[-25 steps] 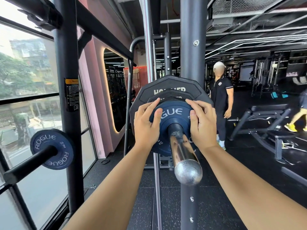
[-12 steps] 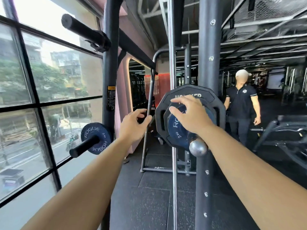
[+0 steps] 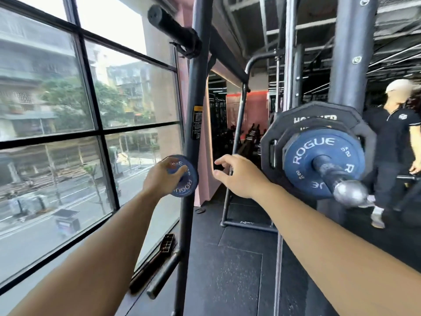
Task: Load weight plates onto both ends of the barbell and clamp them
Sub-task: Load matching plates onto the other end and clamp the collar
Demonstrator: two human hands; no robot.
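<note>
The barbell sleeve [image 3: 330,171] sticks out toward me at the right. It carries a blue Rogue plate [image 3: 300,156] in front of black Hammer plates [image 3: 319,111]. I see no clamp on the sleeve. A small blue Rogue plate [image 3: 186,183] hangs on a peg on the rack upright [image 3: 193,87]. My left hand [image 3: 163,177] grips this small plate, fingers over its top edge and thumb on its face. My right hand [image 3: 239,176] hovers with spread fingers between the upright and the loaded plates, touching nothing.
A large window [image 3: 68,133] fills the left side. Empty storage pegs [image 3: 163,275] jut from the upright low down, and another peg [image 3: 173,30] juts out overhead. A person in a black shirt [image 3: 396,137] stands behind the barbell at the right. Black rubber flooring [image 3: 227,270] lies below.
Both hands have left the blue plate on the barbell. My view swung left, my left hand reached the small plate on the rack peg, and my right hand followed into the air.
</note>
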